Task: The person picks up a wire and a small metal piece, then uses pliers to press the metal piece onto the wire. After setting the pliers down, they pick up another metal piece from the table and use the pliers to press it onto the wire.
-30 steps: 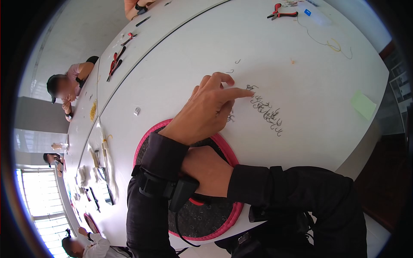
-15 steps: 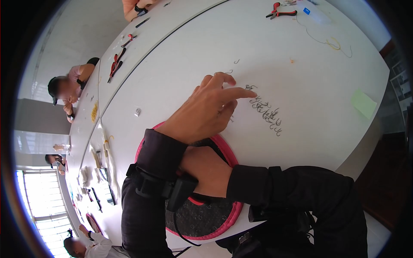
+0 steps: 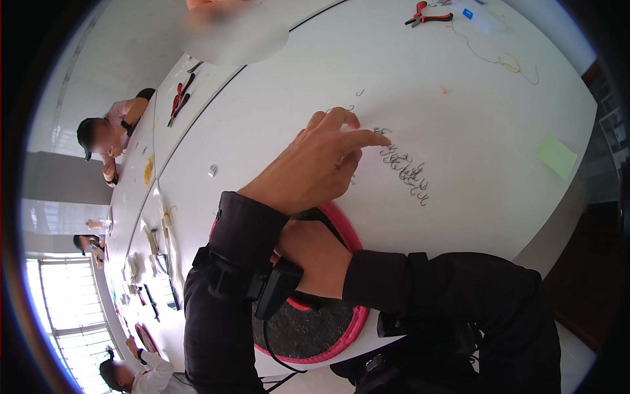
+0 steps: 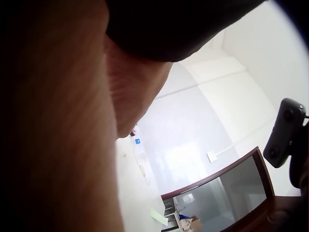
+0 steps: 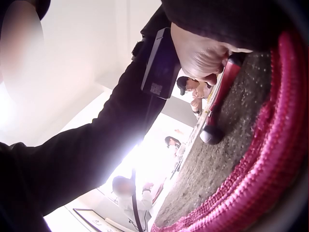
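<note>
My left hand is palm down over the white table, its index finger stretched out to the upper end of a cluster of dark fishhooks. Beneath the left wrist crosses my right hand, above a round black mat with a pink rim. The right wrist view shows the right hand curled at a red-handled tool that slants down over the mat; most of its fingers are hidden. Skin and dark sleeve fill much of the left wrist view.
Red-and-black pliers lie at the top, with a yellow loop of line nearby. A green paper is at the right edge. More pliers and packets lie left; people sit beyond.
A blurred shape has come in at the upper left of the head view, over the small tools there. The head view has shifted slightly. My hands have hardly moved.
</note>
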Demonstrator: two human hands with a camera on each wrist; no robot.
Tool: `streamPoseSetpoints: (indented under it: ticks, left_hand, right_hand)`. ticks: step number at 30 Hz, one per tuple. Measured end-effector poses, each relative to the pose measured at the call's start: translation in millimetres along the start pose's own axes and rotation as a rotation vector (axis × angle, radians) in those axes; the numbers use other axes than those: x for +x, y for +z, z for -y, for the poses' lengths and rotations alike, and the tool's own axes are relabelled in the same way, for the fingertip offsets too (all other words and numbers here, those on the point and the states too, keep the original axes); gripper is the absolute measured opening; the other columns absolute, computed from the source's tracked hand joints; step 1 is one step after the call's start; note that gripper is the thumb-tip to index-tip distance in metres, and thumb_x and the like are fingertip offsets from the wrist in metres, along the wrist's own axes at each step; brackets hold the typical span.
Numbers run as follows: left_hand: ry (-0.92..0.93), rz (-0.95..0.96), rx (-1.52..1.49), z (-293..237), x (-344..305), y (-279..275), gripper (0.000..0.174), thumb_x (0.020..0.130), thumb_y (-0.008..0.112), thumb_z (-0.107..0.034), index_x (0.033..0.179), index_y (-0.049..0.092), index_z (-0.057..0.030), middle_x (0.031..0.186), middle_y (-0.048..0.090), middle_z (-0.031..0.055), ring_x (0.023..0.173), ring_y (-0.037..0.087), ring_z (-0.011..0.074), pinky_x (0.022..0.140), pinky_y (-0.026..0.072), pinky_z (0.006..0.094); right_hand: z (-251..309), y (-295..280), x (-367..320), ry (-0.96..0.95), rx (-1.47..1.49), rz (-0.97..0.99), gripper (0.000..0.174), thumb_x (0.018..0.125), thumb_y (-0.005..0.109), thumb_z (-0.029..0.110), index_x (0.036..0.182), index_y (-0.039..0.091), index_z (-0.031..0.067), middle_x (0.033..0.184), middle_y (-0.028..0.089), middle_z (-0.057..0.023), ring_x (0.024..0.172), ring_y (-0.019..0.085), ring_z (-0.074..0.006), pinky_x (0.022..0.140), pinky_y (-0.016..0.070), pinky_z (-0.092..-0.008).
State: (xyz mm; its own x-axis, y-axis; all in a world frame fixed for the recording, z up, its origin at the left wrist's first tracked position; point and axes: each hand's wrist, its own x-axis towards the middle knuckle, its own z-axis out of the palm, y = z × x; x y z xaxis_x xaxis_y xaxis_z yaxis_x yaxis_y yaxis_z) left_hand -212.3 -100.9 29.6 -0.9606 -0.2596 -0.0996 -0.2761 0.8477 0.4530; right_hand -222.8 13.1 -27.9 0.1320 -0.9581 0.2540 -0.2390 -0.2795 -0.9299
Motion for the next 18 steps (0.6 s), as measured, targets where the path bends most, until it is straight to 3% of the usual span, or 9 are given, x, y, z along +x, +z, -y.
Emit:
streamPoseSetpoints:
  ticks: [18]
  left_hand:
    - [-0.008, -0.015, -0.014, -1.8, -5.4, 1.5, 0.039, 0.095, 0.047, 0.001, 0.123, 0.068, -0.017, 0.132, 0.05, 0.0174, 0.116, 0.054, 0.0283, 0.094, 0.05, 0.0372]
  right_hand:
    - [1.6, -3.9, 0.3, -0.018, -0.04, 0.054, 0.018, 0.076, 0.069, 0.02, 0.082, 0.062, 0.0052, 0.082, 0.066, -0.0137, 0.086, 0.067, -0.0335, 0.079, 0.0517, -0.0446]
